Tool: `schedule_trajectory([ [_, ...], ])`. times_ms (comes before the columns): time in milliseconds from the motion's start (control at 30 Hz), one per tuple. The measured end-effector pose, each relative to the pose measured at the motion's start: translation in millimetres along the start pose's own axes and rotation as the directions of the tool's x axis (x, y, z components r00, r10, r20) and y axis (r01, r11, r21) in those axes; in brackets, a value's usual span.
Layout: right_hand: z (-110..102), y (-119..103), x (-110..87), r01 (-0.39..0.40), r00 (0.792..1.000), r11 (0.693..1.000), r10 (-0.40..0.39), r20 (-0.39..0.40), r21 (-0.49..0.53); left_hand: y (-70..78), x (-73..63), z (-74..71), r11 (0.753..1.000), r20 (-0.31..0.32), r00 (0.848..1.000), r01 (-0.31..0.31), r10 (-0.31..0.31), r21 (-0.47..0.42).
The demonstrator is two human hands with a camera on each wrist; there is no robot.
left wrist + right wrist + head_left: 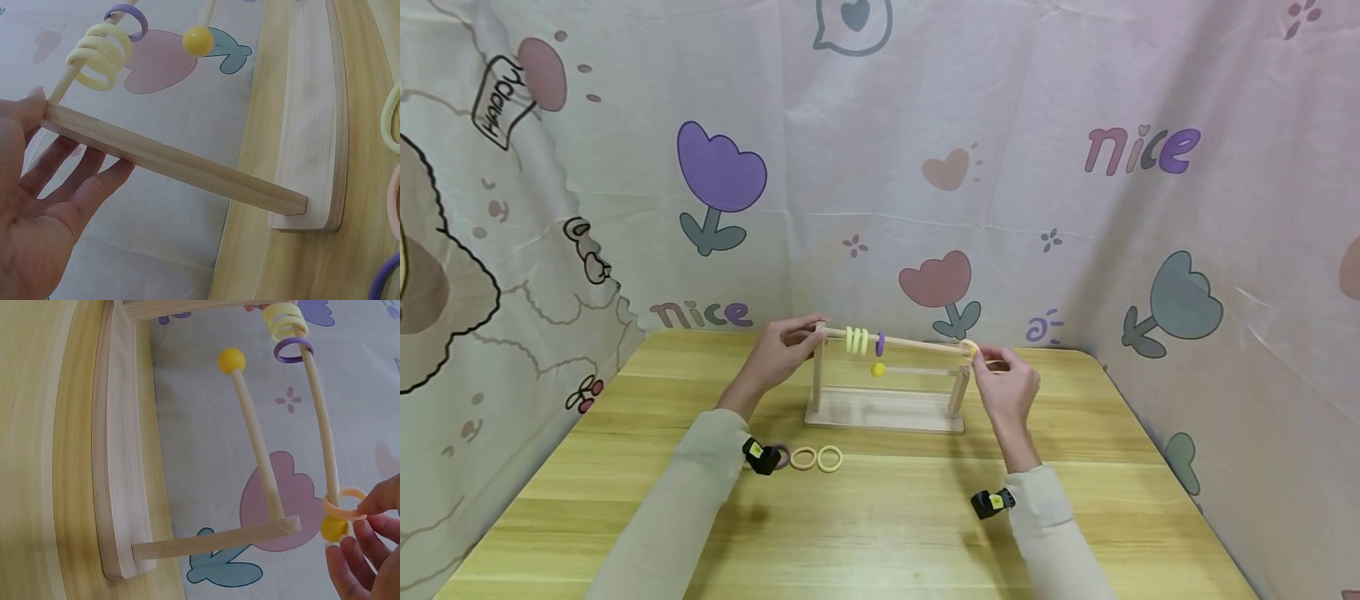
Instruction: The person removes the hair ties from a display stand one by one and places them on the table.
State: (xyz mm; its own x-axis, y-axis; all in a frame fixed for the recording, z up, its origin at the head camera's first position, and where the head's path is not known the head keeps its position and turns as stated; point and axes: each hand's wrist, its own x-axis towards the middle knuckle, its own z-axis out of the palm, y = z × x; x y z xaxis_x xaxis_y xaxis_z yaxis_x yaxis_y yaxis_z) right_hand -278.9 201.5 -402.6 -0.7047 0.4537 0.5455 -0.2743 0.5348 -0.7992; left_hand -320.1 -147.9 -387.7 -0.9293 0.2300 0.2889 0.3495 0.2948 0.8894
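A wooden rack stands on the table with two uprights and two rods. My left hand grips the top of the left upright, thumb above and fingertips beneath. From there the upper rod runs right, carrying several pale yellow rings and one purple ring. At its free end is a yellow ball. Beside that ball, my right hand pinches a peach ring, which appears to be around the rod. The lower rod ends in another yellow ball.
In front of the rack, a pale yellow ring, a peach ring and a purple ring lie in a row on the wooden table; the left wrist camera partly hides the row. A printed cloth hangs behind.
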Motion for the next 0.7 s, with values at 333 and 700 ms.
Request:
schedule_trajectory([
  [333,-4.1,4.1,3.3,-0.019,1.0,1.0,0.019,0.0,-0.015,-0.2,0.6,-0.1,1.0,-0.002,1.0,-0.007,0.007,0.002],
  [700,-9.0,5.3,5.0,-0.032,0.999,0.999,0.033,0.027,-0.035,-1.4,0.5,-0.2,1.0,-0.001,1.0,-0.003,0.003,0.011],
])
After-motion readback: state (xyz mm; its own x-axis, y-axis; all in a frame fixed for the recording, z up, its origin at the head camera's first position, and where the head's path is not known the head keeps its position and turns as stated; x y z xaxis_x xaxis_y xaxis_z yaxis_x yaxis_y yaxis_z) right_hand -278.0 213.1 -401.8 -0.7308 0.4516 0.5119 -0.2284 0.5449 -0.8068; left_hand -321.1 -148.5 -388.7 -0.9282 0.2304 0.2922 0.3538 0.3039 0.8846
